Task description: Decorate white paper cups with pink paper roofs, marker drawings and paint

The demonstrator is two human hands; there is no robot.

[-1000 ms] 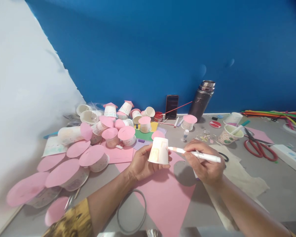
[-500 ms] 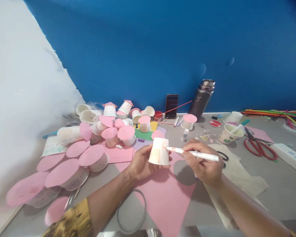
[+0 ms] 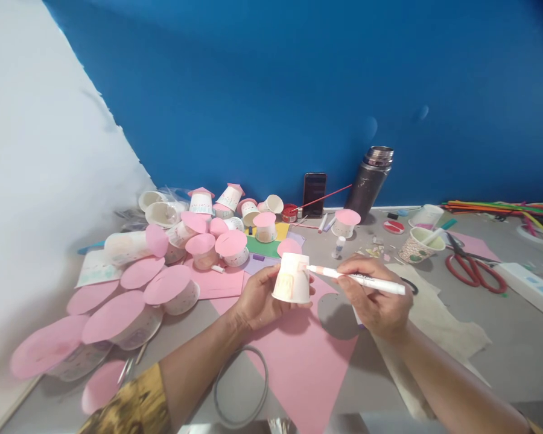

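Note:
My left hand (image 3: 259,298) is closed around a white paper cup (image 3: 292,280), held upside down over the table. Faint orange marks show on the cup's side. In my right hand (image 3: 374,301) is a white marker pen (image 3: 359,279), its orange tip pointing left at the upper right of the cup; whether it touches I cannot tell. Beneath both hands lies a pink paper sheet (image 3: 305,374) with a round hole cut in it. Just behind the cup a pink paper disc (image 3: 289,246) shows.
Many cups with pink paper tops (image 3: 117,316) crowd the left side. A dark flask (image 3: 370,184) and a phone (image 3: 314,194) stand against the blue wall. Red-handled scissors (image 3: 475,269), a patterned cup (image 3: 419,246) and a power strip (image 3: 534,289) lie right. A grey ring (image 3: 241,386) is in front.
The marker and my right hand have shifted slightly to the right, its tip a little farther from the cup's middle. My left hand holds the cup in nearly the same place.

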